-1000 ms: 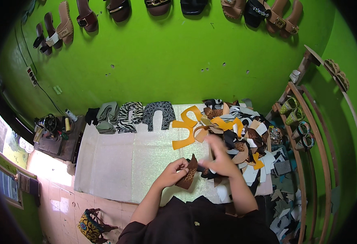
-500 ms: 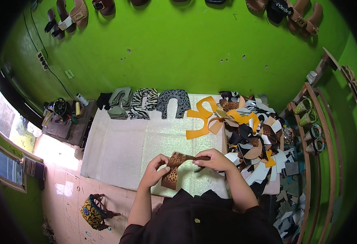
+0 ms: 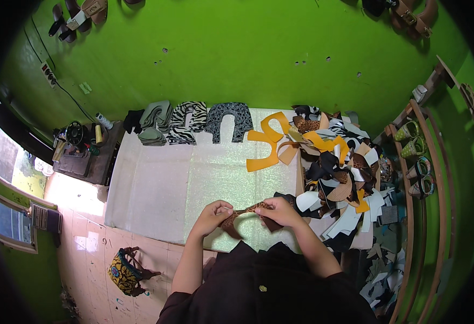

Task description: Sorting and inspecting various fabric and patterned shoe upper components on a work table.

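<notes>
Between my hands, over the near part of the white-covered table (image 3: 156, 200), is a curved leopard-print upper piece (image 3: 230, 224), brown with dark spots. My left hand (image 3: 212, 217) pinches one side of it between thumb and fingers. The other side is gripped by my right hand (image 3: 281, 213), and both ends of the strip hang down toward me. Beyond my hands lie yellow curved pieces (image 3: 262, 160). Farther back are a black-patterned arch-shaped stack (image 3: 229, 120), zebra-print pieces (image 3: 185, 124) and grey-green pieces (image 3: 155, 120).
A heap of mixed offcuts (image 3: 328, 173) covers the table's right end, beside a wooden rack (image 3: 428, 178) with sandals. At left stand a sewing machine (image 3: 75, 137) and a patterned stool (image 3: 124, 272). More sandals (image 3: 88, 13) hang on the green wall.
The leopard-print piece has turned from a flat, upright hold to a drooping arch stretched between both hands. My right hand has shifted slightly, and the view has tilted down a little.
</notes>
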